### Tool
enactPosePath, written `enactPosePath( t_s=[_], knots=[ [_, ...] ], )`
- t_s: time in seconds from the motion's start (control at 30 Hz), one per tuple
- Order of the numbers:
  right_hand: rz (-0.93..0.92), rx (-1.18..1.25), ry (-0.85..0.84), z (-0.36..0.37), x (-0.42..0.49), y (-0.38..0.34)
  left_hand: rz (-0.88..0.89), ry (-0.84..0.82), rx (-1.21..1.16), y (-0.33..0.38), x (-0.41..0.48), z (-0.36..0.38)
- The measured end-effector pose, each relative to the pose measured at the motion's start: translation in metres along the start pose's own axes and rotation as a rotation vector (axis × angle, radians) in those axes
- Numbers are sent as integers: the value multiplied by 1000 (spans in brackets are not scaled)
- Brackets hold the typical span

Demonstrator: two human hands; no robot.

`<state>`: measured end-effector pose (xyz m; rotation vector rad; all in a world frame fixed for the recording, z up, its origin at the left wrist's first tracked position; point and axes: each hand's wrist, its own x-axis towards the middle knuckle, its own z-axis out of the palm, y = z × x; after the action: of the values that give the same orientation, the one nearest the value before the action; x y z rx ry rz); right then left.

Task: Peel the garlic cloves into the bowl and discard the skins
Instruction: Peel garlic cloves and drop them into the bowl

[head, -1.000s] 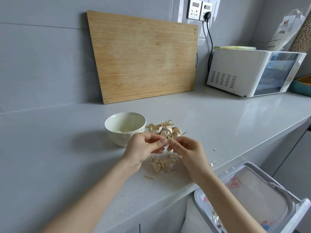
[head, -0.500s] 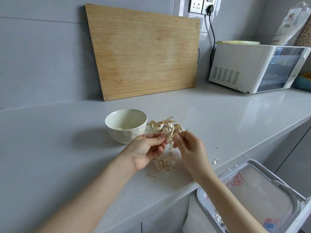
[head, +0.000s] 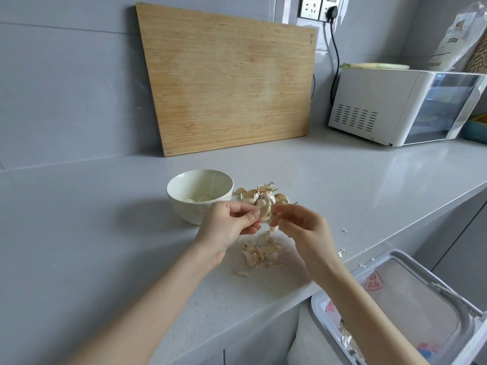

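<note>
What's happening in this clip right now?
A person is peeling garlic at a counter. The left hand holds a garlic clove while the right hand picks at its skin. The bowl already has a few peeled cloves; unpeeled cloves lie beside it. Loose skins sit on the counter, not yet in the open bin below.

The bowl (head: 184, 213) is glossy cream. The clove (head: 264, 209) is off-white with tan streaks, and the loose skins (head: 261, 255) are pale beige and straw brown. The surface (head: 105, 222) is light grey with fine speckles, and the wall tiles (head: 66, 88) are plain grey. The cutting board (head: 226, 83) is honey-tan wood with fine horizontal grain. The microwave (head: 374, 101) is white with a dark bluish door, and its cord (head: 336, 61) is black. The bin (head: 320, 309) is white, its liner printed in red.
</note>
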<state>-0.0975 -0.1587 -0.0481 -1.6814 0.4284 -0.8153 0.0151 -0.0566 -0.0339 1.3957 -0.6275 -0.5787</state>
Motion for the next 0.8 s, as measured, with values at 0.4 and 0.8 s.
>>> enactPosePath(
  t_s=[0.4, 0.8],
  knots=[
    [118, 195, -39, 12, 6, 6, 193, 28, 356, -5, 4, -2],
    [201, 473, -196, 7, 7, 5, 458, -25, 576, -13, 6, 4]
  ],
)
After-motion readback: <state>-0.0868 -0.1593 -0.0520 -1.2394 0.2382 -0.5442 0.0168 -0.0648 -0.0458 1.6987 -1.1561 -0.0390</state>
